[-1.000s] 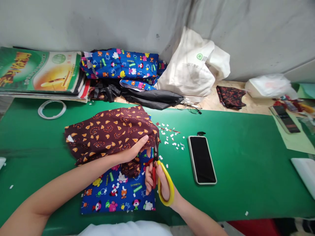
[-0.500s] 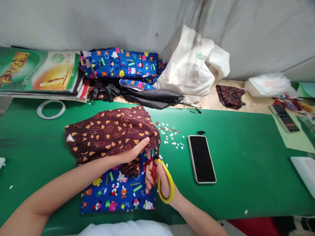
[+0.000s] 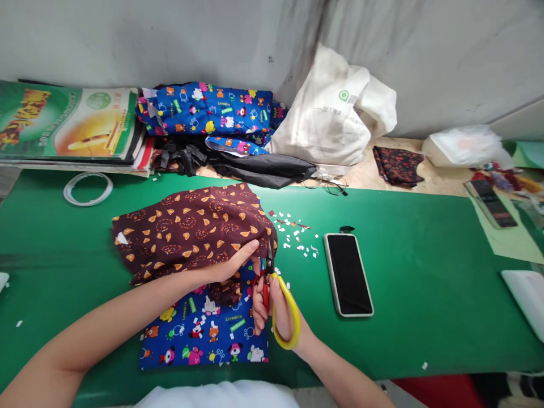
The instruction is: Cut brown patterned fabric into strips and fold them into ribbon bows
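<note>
Scissors point(image 3: 286, 292) slightly farther forward at brown cloth's point(image 3: 193, 232) edge, phone point(image 3: 349, 275) apart

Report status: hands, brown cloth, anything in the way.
Left hand holding brown cloth. Right hand on scissors, blades at the cloth's right end. Blue printed cloth partly underneath; white scraps scattered beside, phone farther right.

Left hand point(image 3: 232, 265) pinching, thumb uppermost; right hand point(image 3: 281, 310) just beside, fingers curled; left forearm point(image 3: 140, 309), right forearm point(image 3: 335, 362) angled inward.
</note>
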Demonstrator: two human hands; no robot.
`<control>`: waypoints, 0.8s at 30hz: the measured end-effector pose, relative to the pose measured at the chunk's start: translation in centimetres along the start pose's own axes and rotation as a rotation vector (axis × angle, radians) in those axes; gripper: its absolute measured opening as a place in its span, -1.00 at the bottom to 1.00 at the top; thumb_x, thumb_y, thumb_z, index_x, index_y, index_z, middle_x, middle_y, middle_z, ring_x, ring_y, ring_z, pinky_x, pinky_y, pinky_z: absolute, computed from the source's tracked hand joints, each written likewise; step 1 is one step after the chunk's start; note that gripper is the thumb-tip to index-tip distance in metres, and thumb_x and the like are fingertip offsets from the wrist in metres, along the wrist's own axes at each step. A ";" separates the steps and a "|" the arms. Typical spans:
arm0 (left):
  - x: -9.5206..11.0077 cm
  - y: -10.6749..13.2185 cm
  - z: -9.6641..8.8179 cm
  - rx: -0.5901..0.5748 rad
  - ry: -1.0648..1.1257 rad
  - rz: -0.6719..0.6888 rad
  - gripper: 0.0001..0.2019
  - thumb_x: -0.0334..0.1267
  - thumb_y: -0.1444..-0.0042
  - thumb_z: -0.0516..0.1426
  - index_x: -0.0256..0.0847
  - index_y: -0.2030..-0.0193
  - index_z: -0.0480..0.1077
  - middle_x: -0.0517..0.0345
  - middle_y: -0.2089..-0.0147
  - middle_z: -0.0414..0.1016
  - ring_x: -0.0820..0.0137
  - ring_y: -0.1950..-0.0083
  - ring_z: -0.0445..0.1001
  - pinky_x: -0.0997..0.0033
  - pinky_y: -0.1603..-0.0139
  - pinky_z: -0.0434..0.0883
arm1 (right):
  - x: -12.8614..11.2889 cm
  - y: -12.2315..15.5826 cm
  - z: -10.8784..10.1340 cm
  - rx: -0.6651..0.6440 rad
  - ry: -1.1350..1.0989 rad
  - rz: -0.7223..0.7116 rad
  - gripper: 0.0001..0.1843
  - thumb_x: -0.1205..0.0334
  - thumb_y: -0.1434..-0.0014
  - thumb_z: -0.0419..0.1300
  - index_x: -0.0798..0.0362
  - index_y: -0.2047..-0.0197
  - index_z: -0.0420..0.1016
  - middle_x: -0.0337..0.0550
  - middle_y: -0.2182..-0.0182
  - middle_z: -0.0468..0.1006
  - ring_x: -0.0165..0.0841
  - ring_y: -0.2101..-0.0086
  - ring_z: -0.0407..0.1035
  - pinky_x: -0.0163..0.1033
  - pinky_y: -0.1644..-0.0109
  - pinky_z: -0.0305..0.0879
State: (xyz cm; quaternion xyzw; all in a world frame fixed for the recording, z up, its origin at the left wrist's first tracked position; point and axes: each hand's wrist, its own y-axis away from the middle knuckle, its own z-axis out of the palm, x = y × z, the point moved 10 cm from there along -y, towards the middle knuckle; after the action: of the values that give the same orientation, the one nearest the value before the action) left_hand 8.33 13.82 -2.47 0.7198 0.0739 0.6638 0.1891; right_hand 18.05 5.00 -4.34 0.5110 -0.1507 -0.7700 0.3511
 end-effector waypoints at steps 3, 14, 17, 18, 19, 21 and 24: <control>0.0 0.0 0.2 -0.013 -0.015 0.002 -0.67 0.16 -0.04 0.13 -0.01 0.44 0.53 0.15 0.42 0.57 0.17 0.04 0.50 0.16 -0.23 0.35 | -0.1 0.0 0.0 0.008 0.026 0.005 -0.35 -0.51 0.02 -0.01 -0.03 0.39 0.06 -0.54 0.77 0.15 -0.55 0.77 0.10 -0.38 0.67 0.23; 0.0 -0.1 -0.1 0.008 -0.010 0.023 -0.66 0.18 0.00 0.14 0.00 0.41 0.55 0.15 0.34 0.60 0.15 -0.03 0.48 0.16 -0.30 0.29 | -0.3 -0.2 -0.4 0.011 0.087 -0.035 -0.36 -0.50 -0.02 -0.05 -0.03 0.38 0.07 -0.54 0.78 0.15 -0.55 0.81 0.09 -0.41 0.73 0.19; -0.1 -0.1 -0.1 0.009 -0.048 0.026 -0.67 0.16 -0.02 0.13 -0.01 0.40 0.54 0.13 0.33 0.59 0.14 -0.04 0.46 0.16 -0.30 0.28 | -0.1 -0.2 -0.5 0.000 0.084 -0.036 -0.36 -0.50 -0.02 -0.05 -0.03 0.37 0.08 -0.55 0.79 0.15 -0.55 0.81 0.09 -0.42 0.73 0.19; -0.2 -0.1 -0.1 0.010 -0.072 0.022 -0.66 0.16 -0.03 0.13 -0.02 0.41 0.54 0.12 0.32 0.59 0.14 -0.05 0.46 0.16 -0.30 0.27 | -0.1 -0.2 -0.5 -0.003 0.083 -0.038 -0.36 -0.49 -0.02 -0.05 -0.02 0.37 0.08 -0.55 0.79 0.15 -0.55 0.82 0.09 -0.42 0.73 0.19; -0.1 -0.1 -0.1 0.012 -0.097 0.015 -0.65 0.16 -0.04 0.12 -0.03 0.41 0.54 0.12 0.31 0.59 0.14 -0.05 0.45 0.15 -0.31 0.26 | -0.2 -0.2 -0.5 -0.006 0.083 -0.039 -0.37 -0.49 -0.03 -0.05 -0.02 0.36 0.08 -0.56 0.79 0.15 -0.55 0.82 0.09 -0.42 0.73 0.19; 0.0 0.0 -0.2 0.025 -0.142 -0.001 -0.62 0.17 -0.07 0.09 -0.06 0.44 0.52 0.10 0.28 0.59 0.15 -0.03 0.45 0.14 -0.31 0.25 | -0.3 -0.1 -0.4 -0.010 0.086 -0.043 -0.37 -0.48 -0.04 -0.04 -0.02 0.36 0.09 -0.55 0.78 0.15 -0.55 0.82 0.11 -0.43 0.73 0.19; 0.5 0.2 0.3 -0.019 -0.180 -0.009 -0.55 0.17 -0.13 0.02 -0.08 0.49 0.50 0.11 0.28 0.58 0.19 0.06 0.48 0.15 -0.27 0.28 | -0.4 -0.1 -0.4 -0.008 0.088 -0.054 -0.38 -0.47 -0.05 -0.04 -0.02 0.35 0.09 -0.55 0.78 0.16 -0.56 0.81 0.11 -0.44 0.73 0.19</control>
State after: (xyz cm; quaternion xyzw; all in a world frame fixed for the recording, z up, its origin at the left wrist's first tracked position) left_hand 8.59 13.72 -1.94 0.7744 0.0535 0.5963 0.2046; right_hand 18.47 5.41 -4.29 0.5469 -0.1179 -0.7565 0.3387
